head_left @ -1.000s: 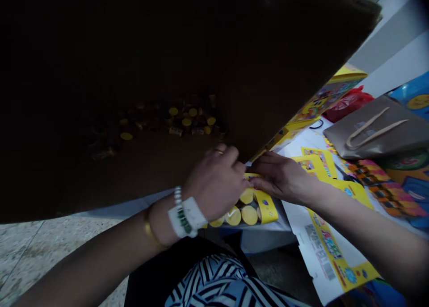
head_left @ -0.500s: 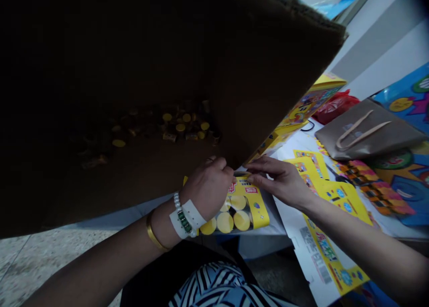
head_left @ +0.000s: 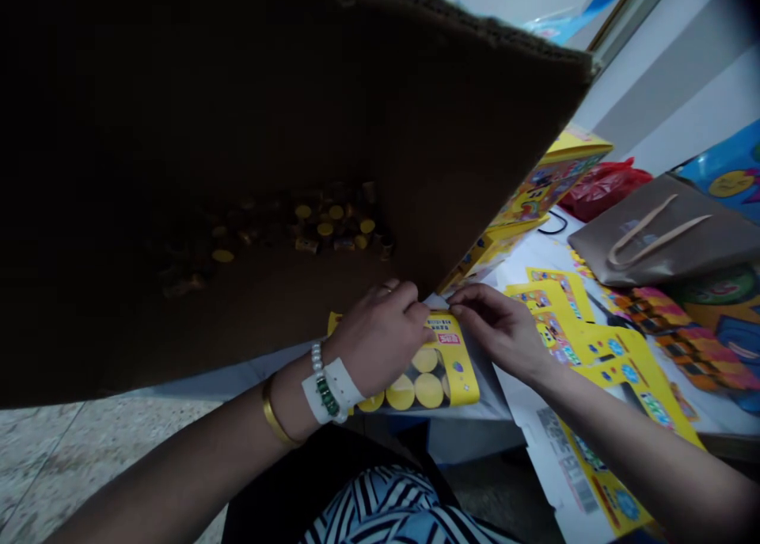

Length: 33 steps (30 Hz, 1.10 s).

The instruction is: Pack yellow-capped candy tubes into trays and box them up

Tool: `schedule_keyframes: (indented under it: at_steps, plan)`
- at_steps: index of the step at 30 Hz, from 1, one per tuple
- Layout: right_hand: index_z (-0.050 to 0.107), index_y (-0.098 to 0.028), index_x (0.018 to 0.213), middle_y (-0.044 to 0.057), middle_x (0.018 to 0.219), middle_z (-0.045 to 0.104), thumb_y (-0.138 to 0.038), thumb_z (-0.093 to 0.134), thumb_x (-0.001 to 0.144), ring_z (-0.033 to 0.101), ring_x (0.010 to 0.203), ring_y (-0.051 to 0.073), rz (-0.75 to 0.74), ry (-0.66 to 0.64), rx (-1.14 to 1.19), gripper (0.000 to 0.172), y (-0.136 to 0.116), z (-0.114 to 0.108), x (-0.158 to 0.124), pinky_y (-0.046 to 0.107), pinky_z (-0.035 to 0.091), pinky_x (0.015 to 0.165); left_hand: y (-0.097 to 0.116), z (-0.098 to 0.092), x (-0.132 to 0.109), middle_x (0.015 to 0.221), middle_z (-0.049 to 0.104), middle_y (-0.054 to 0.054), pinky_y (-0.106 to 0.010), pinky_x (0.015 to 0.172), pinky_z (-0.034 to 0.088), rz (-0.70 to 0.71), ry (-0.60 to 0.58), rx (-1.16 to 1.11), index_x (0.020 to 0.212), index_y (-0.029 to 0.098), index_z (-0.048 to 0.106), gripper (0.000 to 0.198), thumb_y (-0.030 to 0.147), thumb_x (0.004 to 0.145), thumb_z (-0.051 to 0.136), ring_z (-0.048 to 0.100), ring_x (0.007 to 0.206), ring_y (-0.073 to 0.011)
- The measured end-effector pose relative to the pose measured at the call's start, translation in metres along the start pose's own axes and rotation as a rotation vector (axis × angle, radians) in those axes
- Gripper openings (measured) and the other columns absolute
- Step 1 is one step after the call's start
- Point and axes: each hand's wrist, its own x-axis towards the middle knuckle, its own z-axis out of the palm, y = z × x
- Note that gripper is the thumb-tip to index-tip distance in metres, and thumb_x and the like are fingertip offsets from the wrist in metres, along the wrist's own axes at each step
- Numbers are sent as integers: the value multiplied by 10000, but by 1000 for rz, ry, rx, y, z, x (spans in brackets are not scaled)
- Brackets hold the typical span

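Head view: a pale tabletop (head_left: 237,371) stands over a speckled stone floor (head_left: 59,457), with a light wall (head_left: 682,77) behind. A big dark cardboard box (head_left: 297,116) leans over most of the scene, and a scatter of small yellow-capped pots (head_left: 332,227) lies inside it, too dim to count. To the right lie many loose yellow printed cards (head_left: 594,342), one brown paper bag (head_left: 682,243) with two handles, and one red bag (head_left: 606,184).

Both forearms reach in from below and meet at the box's lower corner. The left hand (head_left: 380,342) is curled palm down, with three bands on its wrist, and its grip is closed on the top edge of one yellow pack (head_left: 460,370). The right hand (head_left: 504,330) comes in from the right, its grip pinched on that same edge.

The pack lies flat on the tabletop's near edge, just below the box. Four round yellow lids (head_left: 428,389) show through its window.
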Motion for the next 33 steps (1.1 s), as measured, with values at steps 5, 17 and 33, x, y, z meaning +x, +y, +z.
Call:
schedule_keyframes:
  at_steps: [5,17,33]
  plan:
    - [640,-223,1177,60,1079,686,-207,510,934,656,1012,184,-51,-228,16,277,13,-1,-1,358,539,904,1,1,16,921,604,-42,-361,821,443,22,-95,-76,1136,236,686,253,289,973,499,545,898,-217]
    - [-68,-208,1590,197,1522,422,-331,798,721,493,1352,297,-23,-742,-77,1233,15,-10,-5,451,451,1078,-1,6,22,860,586,-52,-412,801,397,-131,-26,-156,719,183,711,280,249,918,526,514,839,-208]
    - [-121,-209,1585,210,1573,175,-416,815,646,246,1467,385,-191,-470,-268,1343,0,4,-24,557,338,1153,-26,-6,15,990,693,-59,-396,922,467,-36,-131,-386,1161,243,721,315,220,912,530,628,953,-198]
